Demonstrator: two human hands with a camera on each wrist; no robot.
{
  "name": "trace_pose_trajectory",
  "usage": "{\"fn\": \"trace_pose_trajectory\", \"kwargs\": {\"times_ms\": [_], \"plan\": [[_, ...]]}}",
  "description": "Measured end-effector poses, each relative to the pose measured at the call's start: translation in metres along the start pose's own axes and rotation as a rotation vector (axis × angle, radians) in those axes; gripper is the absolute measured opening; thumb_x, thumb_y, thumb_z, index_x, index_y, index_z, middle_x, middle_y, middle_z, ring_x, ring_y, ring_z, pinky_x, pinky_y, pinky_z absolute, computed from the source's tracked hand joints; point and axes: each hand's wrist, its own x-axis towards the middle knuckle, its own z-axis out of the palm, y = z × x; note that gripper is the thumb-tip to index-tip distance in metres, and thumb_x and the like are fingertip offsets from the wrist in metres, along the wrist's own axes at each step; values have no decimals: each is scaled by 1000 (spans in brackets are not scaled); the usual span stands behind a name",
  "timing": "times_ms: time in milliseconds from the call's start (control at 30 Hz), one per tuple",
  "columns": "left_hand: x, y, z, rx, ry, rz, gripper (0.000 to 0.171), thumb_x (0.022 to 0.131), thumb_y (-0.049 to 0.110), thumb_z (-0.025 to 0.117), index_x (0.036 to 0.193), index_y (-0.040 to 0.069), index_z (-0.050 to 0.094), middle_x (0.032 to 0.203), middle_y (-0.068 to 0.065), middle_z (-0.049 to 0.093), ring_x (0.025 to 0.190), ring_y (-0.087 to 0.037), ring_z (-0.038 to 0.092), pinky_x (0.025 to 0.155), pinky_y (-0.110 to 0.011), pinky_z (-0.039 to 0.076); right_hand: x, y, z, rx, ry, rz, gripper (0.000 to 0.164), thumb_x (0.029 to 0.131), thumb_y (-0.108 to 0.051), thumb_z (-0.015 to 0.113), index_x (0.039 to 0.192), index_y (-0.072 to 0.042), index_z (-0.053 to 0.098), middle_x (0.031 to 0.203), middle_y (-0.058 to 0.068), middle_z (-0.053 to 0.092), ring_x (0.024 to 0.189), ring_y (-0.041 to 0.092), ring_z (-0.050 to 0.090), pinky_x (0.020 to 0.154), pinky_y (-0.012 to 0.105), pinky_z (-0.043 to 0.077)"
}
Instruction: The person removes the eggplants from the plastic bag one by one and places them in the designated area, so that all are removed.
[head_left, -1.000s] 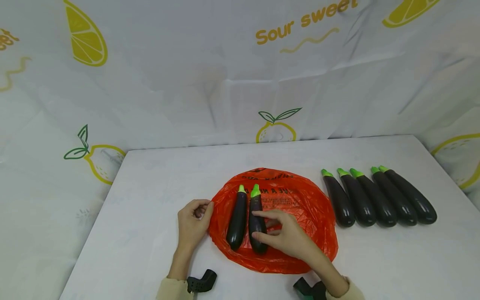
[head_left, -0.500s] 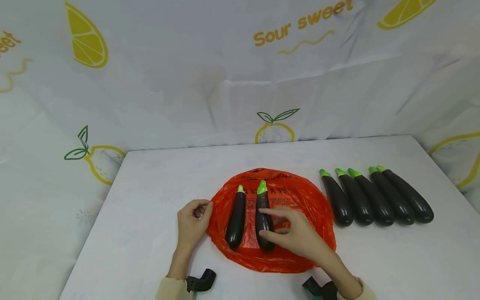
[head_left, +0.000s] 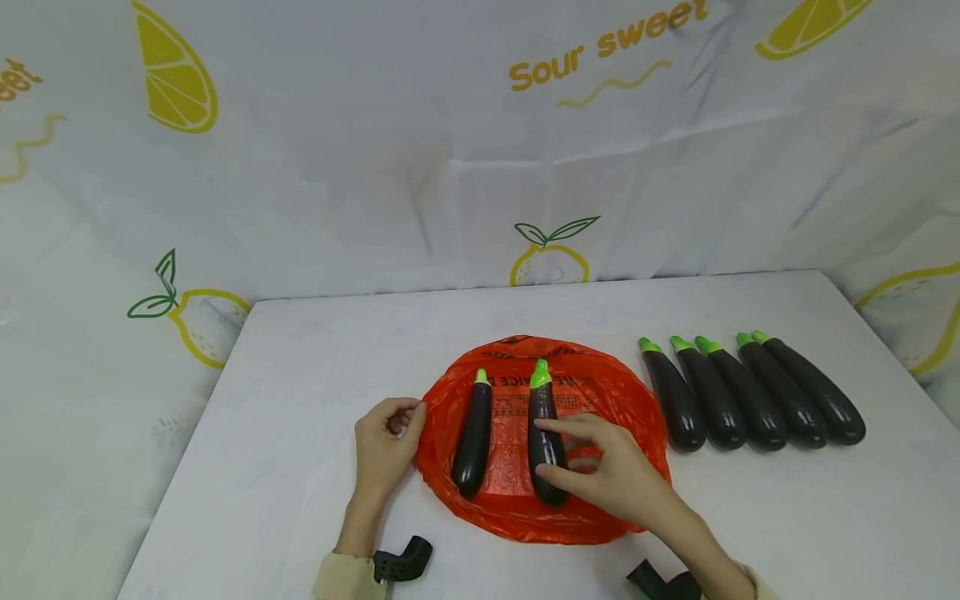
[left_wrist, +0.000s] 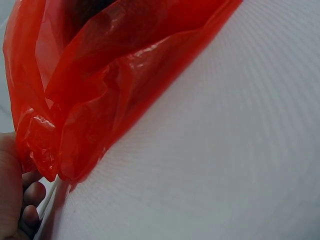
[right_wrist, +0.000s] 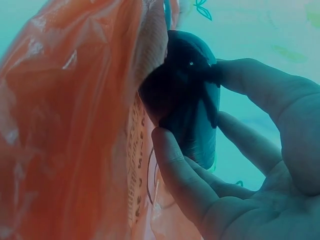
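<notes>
A red plastic bag [head_left: 510,521], its mouth spread into a wide round, lies on the white table. Over its right half my right hand [head_left: 611,462] grips an eggplant [head_left: 542,408] between thumb and fingers, the green stem end pointing away. In the right wrist view the eggplant [right_wrist: 187,95] shows its dark blunt end. A second eggplant [head_left: 472,442] rests inside the bag on the left. My left hand [head_left: 386,442] pinches the bag's left rim, and the left wrist view shows the gathered red film [left_wrist: 45,145] at the fingers.
Several more eggplants [head_left: 738,396] lie side by side on the table [head_left: 315,350], to the right of the bag. A white cloth [head_left: 360,167] printed with lemons hangs behind the table. Dark devices are worn on both wrists.
My right hand has moved right with its eggplant, away from the eggplant on the left, widening the space between the two. The left hand stays at the bag's rim.
</notes>
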Motion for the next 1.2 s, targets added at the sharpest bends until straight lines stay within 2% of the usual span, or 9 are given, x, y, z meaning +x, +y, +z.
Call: {"fn": "trace_pose_trajectory", "kwargs": {"times_ms": [267,533,867,1033,1200], "plan": [[0,0,-1,-1,-1,3,5,89,9,76,87,4,78,71,-2,69,63,-4,52,57,-19,43,-12,1,-7,-11,37,3,51,82,-25,86,129,-13,70,133,19,63,96,22,65,76,29,63],[0,0,-1,4,1,10,8,89,8,76,87,0,77,71,-3,69,63,-4,51,57,-18,43,-27,4,-15,-20,70,64,55,81,-25,87,132,-14,68,142,23,58,100,22,66,76,31,63],[0,0,-2,11,0,-2,5,89,7,76,88,3,78,72,-2,69,64,-4,51,58,-17,42,-48,10,-23,-52,177,112,60,77,-26,90,132,-17,68,131,16,67,96,22,68,75,32,64],[-1,1,-2,13,-8,-4,5,89,8,76,88,3,78,71,-2,69,64,-5,51,58,-17,42,-58,17,-25,-86,205,214,66,77,-29,90,138,-17,64,133,17,66,97,19,69,75,33,64],[-1,1,-1,11,-9,-3,8,90,8,75,88,0,77,71,-3,69,64,-4,51,58,-17,42,-68,23,-26,-76,198,308,71,78,-29,89,142,-15,60,140,19,61,100,20,68,78,37,64]]}}
